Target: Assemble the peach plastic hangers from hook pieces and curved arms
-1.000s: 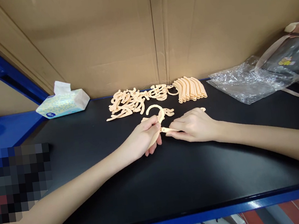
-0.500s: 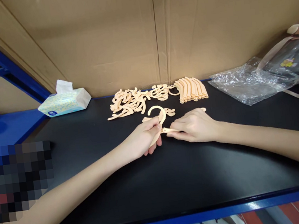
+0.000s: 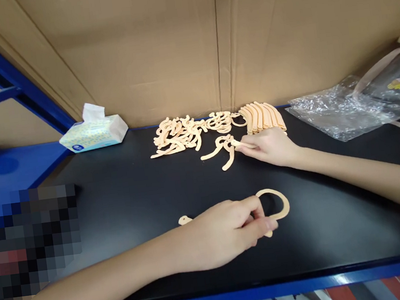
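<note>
My left hand (image 3: 227, 229) is low over the front half of the black table, its fingers closed on a cream plastic hanger hook (image 3: 284, 204). A cream end piece with a hole (image 3: 184, 220) shows beyond the wrist; whether it joins the hook is hidden. Farther back, my right hand (image 3: 271, 147) pinches a slim cream hanger arm (image 3: 237, 143), most of it covered by the fingers. Beside its tip lie a few loose curved hanger pieces (image 3: 228, 158).
Behind is a jumbled pile of cream hanger pieces (image 3: 178, 134), with a neat row of curved arms (image 3: 262, 117) to its right. A tissue pack (image 3: 94, 133) stands at the back left. A clear plastic bag (image 3: 341, 113) lies at the right. Cardboard (image 3: 137, 50) walls the back.
The hands have parted. My left hand has come nearer and to the right with the hook, now turned sideways. My right hand has moved back, beside the loose pieces.
</note>
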The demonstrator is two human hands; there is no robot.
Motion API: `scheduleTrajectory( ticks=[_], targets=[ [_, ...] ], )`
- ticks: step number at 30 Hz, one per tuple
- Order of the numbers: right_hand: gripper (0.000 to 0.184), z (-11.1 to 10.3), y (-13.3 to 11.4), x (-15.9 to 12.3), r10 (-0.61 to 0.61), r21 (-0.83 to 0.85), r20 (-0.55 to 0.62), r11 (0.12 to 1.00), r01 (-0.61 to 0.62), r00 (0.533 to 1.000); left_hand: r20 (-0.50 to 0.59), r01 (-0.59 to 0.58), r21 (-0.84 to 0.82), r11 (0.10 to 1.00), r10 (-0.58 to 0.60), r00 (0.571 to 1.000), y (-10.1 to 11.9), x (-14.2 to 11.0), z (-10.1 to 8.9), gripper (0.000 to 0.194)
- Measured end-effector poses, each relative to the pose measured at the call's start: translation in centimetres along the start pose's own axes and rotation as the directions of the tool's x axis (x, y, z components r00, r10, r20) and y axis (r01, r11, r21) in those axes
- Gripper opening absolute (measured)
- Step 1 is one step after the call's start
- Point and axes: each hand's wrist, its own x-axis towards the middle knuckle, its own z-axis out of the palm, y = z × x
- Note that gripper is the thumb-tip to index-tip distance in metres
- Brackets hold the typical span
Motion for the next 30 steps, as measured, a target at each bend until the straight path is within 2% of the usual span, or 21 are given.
scheduleTrajectory(
  ticks=[6, 10, 13, 15, 18, 20, 21, 24, 26, 27, 30],
  targets=[
    [0.048, 0.0, 0.2, 0.0, -0.008, 0.067, -0.037, 0.998, 0.010, 0.999, 0.014, 0.086, -0.092, 0.992, -0.085, 0.996, -0.3, 0.0, 0.1, 0.032],
    [0.039, 0.0, 0.0, -0.1, -0.042, 0.068, -0.056, 0.997, 0.045, 0.998, 0.101, 0.160, -0.242, 0.957, -0.139, 0.985, -0.5, 0.4, 0.0, 0.030],
    [0.034, 0.1, -0.1, -0.2, -0.086, 0.032, -0.011, 0.996, 0.086, 0.996, 0.145, 0.176, -0.348, 0.921, -0.133, 0.981, -0.6, 0.8, -0.1, 0.028],
    [0.034, 0.2, 0.0, -0.1, -0.099, 0.018, 0.029, 0.995, 0.099, 0.995, 0.077, 0.147, -0.403, 0.903, -0.127, 0.989, -0.7, 1.1, -0.2, 0.026],
    [0.033, 0.3, 0.2, 0.0, -0.107, 0.034, 0.073, 0.994, 0.105, 0.992, -0.146, 0.037, -0.464, 0.885, -0.118, 0.982, -0.9, 1.6, -0.7, 0.019],
    [0.032, 0.3, 0.1, 0.1, -0.092, 0.050, 0.097, 0.995, 0.088, 0.991, -0.319, -0.078, -0.467, 0.881, -0.086, 0.944, -1.0, 1.9, -1.5, 0.016],
    [0.032, 0.2, -0.1, 0.1, -0.077, 0.059, 0.109, 0.996, 0.071, 0.991, -0.407, -0.136, -0.458, 0.879, -0.071, 0.911, -1.0, 2.0, -2.0, 0.016],
    [0.030, -0.2, -1.5, -0.2, -0.002, 0.097, 0.161, 0.995, -0.014, 0.987, -0.562, -0.239, -0.450, 0.860, -0.065, 0.825, -1.1, 2.1, -3.4, 0.010],
    [0.027, -0.6, -2.8, -0.5, 0.062, 0.109, 0.192, 0.990, -0.084, 0.979, -0.565, -0.267, -0.482, 0.834, -0.063, 0.823, -1.3, 2.1, -3.9, 0.008],
    [0.027, -0.8, -3.4, -0.8, 0.091, 0.115, 0.191, 0.987, -0.114, 0.977, -0.544, -0.272, -0.507, 0.818, -0.059, 0.837, -1.4, 2.1, -4.0, 0.008],
    [0.037, -1.1, -4.6, -1.4, 0.078, 0.167, 0.173, 0.980, -0.107, 0.982, -0.430, -0.249, -0.584, 0.773, -0.034, 0.902, -1.8, 2.2, -3.8, 0.009]
  ],
)
